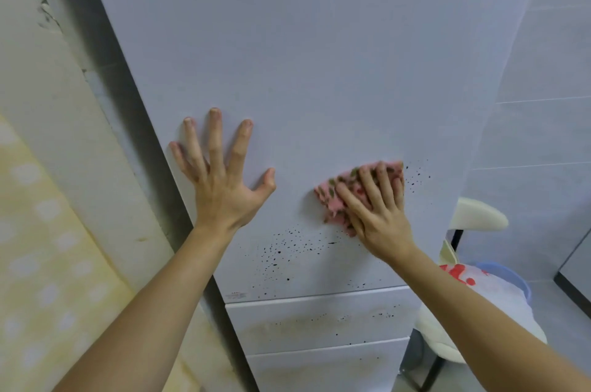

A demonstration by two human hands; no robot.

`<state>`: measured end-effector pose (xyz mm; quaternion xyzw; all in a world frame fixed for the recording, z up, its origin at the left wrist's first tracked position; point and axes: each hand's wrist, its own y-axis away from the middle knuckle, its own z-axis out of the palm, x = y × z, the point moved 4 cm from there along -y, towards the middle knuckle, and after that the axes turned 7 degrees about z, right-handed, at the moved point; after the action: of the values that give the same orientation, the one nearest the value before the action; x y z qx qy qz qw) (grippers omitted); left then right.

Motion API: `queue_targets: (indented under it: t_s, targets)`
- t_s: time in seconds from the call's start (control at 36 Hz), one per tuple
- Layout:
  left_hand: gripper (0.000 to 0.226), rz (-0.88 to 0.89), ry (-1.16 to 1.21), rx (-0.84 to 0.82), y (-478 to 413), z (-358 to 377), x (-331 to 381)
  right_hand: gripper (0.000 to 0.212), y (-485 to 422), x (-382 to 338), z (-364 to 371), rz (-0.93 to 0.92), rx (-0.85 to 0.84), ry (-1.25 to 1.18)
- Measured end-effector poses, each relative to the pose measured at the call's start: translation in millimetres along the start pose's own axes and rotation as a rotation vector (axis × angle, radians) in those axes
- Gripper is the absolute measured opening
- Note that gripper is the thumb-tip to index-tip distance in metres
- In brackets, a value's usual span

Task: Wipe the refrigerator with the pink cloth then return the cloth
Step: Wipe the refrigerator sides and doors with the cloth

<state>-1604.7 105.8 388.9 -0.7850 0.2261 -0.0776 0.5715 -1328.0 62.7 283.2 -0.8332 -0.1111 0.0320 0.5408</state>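
Cloth: pink cloth (335, 196) lies flat on refrigerator (319, 71) door, under right hand (380, 215), fingers straight, slightly spread, pressing. Left hand (220, 180) splayed, bracing door. Looks soft, light, bunchable; palm pressure should suit wiping dark specks (284, 251).

Soft, even, dim light with a cool grey cast covers the refrigerator door (319, 55). Faint shadows edge the left hand (224, 187) and right hand (380, 215). Wide-angle distortion splays the door's sides; the yellow patterned panel (48, 263) at left looks blurred.
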Motion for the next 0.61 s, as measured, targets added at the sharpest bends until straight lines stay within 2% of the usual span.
queue_targets:
  t_s: [0.08,0.17,0.25,0.33,0.39,0.5,0.61]
  targets:
    - [0.083,-0.010,0.002,-0.001,-1.9,-0.6,2.7,0.049,12.5,12.5,0.0,-0.083,-0.059,0.036]
    - [0.082,-0.020,-0.002,0.000,-3.1,-0.6,6.3,0.064,-2.8,20.5,-9.2,-0.144,-0.072,0.049]
    - [0.082,0.041,-0.013,-0.010,-3.5,1.2,20.2,0.076,-46.9,33.3,-29.8,-0.035,0.013,-0.006]
    - [0.082,0.086,0.004,0.002,-7.3,3.1,39.1,0.057,-99.4,43.7,-50.9,0.147,0.102,-0.107]
    - [0.083,0.082,0.009,0.001,-12.0,5.5,49.1,0.051,-115.2,43.7,-55.8,0.189,0.142,-0.125]
    - [0.083,0.066,0.005,-0.011,-15.3,11.6,60.6,0.047,-98.8,37.8,-44.6,0.245,0.245,-0.129]
    - [0.081,0.062,0.016,-0.003,-14.6,12.4,60.5,0.059,-32.0,41.5,-21.7,0.144,0.152,-0.060]
